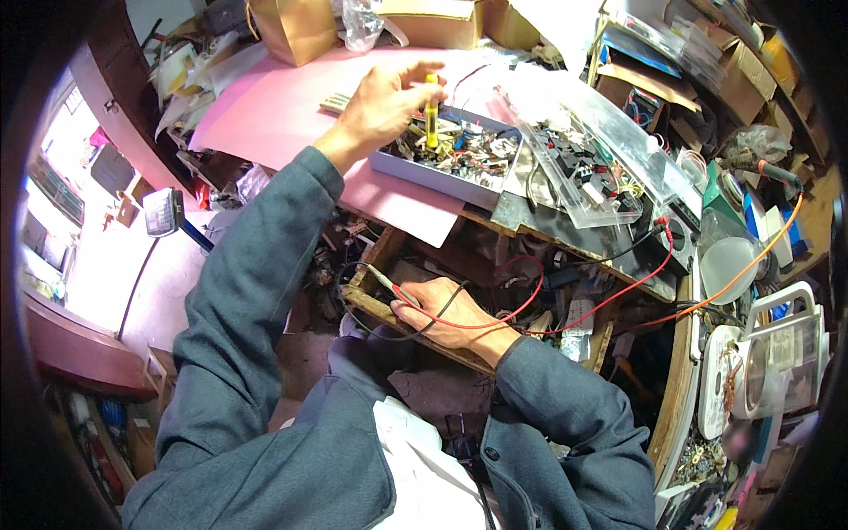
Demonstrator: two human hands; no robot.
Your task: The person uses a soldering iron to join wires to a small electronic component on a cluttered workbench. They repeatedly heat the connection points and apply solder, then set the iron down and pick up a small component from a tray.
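Note:
My left hand (380, 108) is raised over a shallow grey box (442, 175) full of small loose electrical parts. Its fingers close on the upper end of a slim yellow screwdriver (431, 124), which points straight down toward the parts; its tip cannot be made out. Lower down, my right hand (452, 311) rests at the corner of an open wooden drawer (375, 305). Its fingers are closed, and a pale, slim object (382, 280) sticks out beyond them; its kind is unclear. A red test lead (495, 325) and a black lead (358, 322) loop around this hand.
Pink sheeting (265, 110) covers the bench. Right of the parts box, a clear plastic case (618, 132) holds black parts and wires. An orange cable (751, 269) runs along the right. Cardboard boxes (433, 22) stand at the back, and a white-framed clear container (777, 362) at the right edge.

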